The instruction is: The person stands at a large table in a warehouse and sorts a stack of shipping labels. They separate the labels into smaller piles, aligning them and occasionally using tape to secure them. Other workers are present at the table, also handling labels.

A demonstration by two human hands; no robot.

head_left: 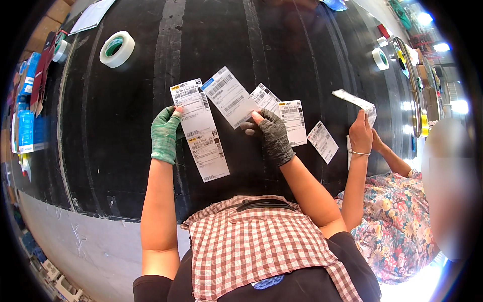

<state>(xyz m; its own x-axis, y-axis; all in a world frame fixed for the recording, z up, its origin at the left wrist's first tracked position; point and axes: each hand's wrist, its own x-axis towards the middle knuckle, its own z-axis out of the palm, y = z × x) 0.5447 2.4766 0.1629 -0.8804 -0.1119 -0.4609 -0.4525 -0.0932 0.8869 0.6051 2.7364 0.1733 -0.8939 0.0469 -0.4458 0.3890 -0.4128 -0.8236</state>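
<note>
My left hand (166, 133), in a green knit glove with bare fingertips, pinches a strip of shipping labels (197, 121). Two printed labels hang end to end on that strip, its lower end reaching toward me. My right hand (271, 133), in a dark grey glove, grips a single white shipping label (231, 98) with a blue patch, tilted beside the strip's top. Beyond and right of that hand lie more labels on the black table: one partly covered label (265, 98), an upright label (293, 122) and a slanted label (322, 142).
A tape roll (116, 49) lies on the black table (136, 90) at far left; another tape roll (380, 59) is at far right. On my right a co-worker's hand (360, 132) holds a folded label strip (356, 102). Blue boxes (30, 126) stand along the left edge.
</note>
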